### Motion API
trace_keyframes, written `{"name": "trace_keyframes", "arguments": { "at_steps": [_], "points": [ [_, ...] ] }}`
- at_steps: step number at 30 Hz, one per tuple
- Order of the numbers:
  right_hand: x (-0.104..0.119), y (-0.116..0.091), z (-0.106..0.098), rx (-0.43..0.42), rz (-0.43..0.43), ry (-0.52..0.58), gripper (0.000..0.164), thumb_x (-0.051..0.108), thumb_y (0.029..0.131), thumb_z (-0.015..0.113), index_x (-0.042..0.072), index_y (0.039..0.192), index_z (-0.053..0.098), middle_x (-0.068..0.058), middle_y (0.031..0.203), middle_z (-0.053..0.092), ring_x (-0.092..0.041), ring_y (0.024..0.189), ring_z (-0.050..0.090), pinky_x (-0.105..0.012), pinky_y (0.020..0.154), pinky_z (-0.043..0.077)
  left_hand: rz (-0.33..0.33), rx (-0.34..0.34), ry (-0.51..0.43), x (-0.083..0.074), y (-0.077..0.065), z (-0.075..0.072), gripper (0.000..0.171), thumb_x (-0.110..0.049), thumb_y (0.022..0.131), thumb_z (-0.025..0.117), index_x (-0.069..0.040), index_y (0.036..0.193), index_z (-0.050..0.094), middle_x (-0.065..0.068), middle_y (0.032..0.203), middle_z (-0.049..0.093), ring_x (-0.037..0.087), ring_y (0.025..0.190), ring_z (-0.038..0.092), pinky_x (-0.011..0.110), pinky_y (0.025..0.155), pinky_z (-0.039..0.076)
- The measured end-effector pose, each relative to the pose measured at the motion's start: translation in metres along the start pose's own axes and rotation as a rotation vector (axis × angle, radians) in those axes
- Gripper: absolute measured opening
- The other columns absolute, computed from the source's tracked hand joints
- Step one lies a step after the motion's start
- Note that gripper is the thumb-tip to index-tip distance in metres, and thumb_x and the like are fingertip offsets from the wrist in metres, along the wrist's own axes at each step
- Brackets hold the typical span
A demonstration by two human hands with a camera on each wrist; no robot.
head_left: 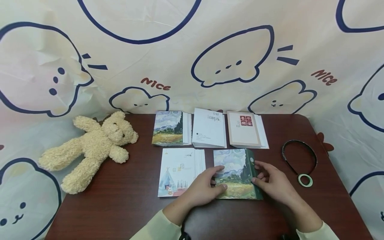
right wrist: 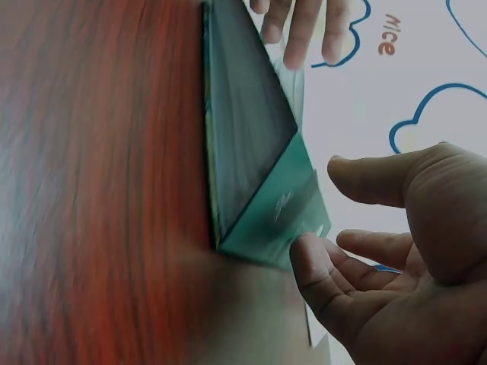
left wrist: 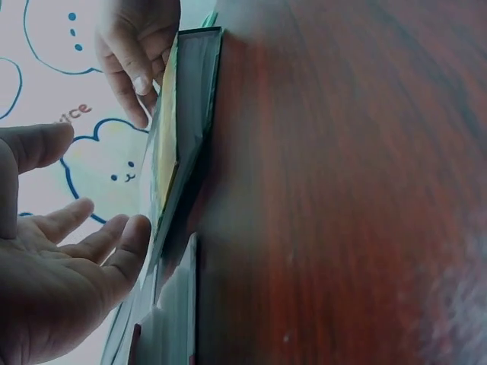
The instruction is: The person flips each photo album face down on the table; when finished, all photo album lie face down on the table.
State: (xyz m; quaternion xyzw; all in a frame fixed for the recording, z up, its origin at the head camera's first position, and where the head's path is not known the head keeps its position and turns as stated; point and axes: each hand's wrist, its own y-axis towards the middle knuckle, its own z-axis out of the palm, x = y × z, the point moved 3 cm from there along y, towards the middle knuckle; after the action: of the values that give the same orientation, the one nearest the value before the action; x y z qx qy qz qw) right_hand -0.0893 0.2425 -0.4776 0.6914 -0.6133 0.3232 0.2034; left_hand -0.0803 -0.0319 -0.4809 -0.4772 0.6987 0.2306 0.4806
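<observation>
While the hands stand apart on either side of it, the album (head_left: 235,176) lies flat on the worktop (head_left: 126,210), cover up, at the near right of a group of books. The left hand (head_left: 204,188) has its thumb and forefinger reaching over the cover's left edge; the right hand (head_left: 271,181) is beside the green spine (right wrist: 266,220). In the wrist views both hands look loose, thumbs well away from the fingers, neither clamped on anything; whether any fingertip touches the album, I cannot tell.

It should handle as a light-to-middling, stiff block, its cover smooth enough to slide a little under dry fingertips. The spine is likely the surest grip; the opposite edge wants pinching through the full thickness, lest cover and pages fan apart.

Just left of the album sits the tent book (head_left: 177,171), leaving little room for the left fingers. The beige book (head_left: 243,130) is just behind, hemming in the far edge, with the white book (head_left: 208,128) and landscape book (head_left: 168,128) further left along that row. The cord (head_left: 315,151) with its ring (head_left: 305,180) lies right of the right hand, and the bear (head_left: 99,146) sprawls far left; neither obstructs the album.
</observation>
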Motion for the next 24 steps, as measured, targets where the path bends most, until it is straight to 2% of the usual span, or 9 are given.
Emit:
{"name": "trace_keyframes", "arguments": {
  "at_steps": [12,19,24],
  "points": [
    [0.032,0.01,0.011,-0.022,-0.068,0.021,0.061,0.021,0.093,0.08,0.004,0.146,0.056,-0.006,0.122,0.065,-0.012,0.085,0.062,-0.028,0.068,0.051,0.068,-0.08,-0.022,0.004,-0.005,-0.021,0.057,-0.023,0.099,0.069,-0.009,0.151,0.052,0.014,0.135,0.059,0.031,0.117,0.062,0.046,0.097,0.054],
    [0.047,0.017,0.024,-0.012,-0.131,0.054,0.063,0.016,0.091,0.082,0.003,0.146,0.056,-0.009,0.123,0.066,-0.01,0.084,0.063,-0.028,0.072,0.054,0.014,-0.122,-0.015,0.01,-0.01,-0.036,0.056,-0.027,0.1,0.068,-0.015,0.153,0.051,0.005,0.148,0.053,0.029,0.13,0.057,0.049,0.102,0.051],
    [0.059,0.022,0.035,-0.002,-0.155,0.068,0.062,0.017,0.09,0.082,0.003,0.145,0.057,-0.008,0.122,0.067,-0.008,0.083,0.062,-0.028,0.072,0.054,-0.007,-0.168,0.01,0.014,-0.014,-0.047,0.055,-0.028,0.1,0.07,-0.018,0.151,0.053,0.004,0.147,0.054,0.028,0.131,0.056,0.051,0.104,0.049]
  ]
}}
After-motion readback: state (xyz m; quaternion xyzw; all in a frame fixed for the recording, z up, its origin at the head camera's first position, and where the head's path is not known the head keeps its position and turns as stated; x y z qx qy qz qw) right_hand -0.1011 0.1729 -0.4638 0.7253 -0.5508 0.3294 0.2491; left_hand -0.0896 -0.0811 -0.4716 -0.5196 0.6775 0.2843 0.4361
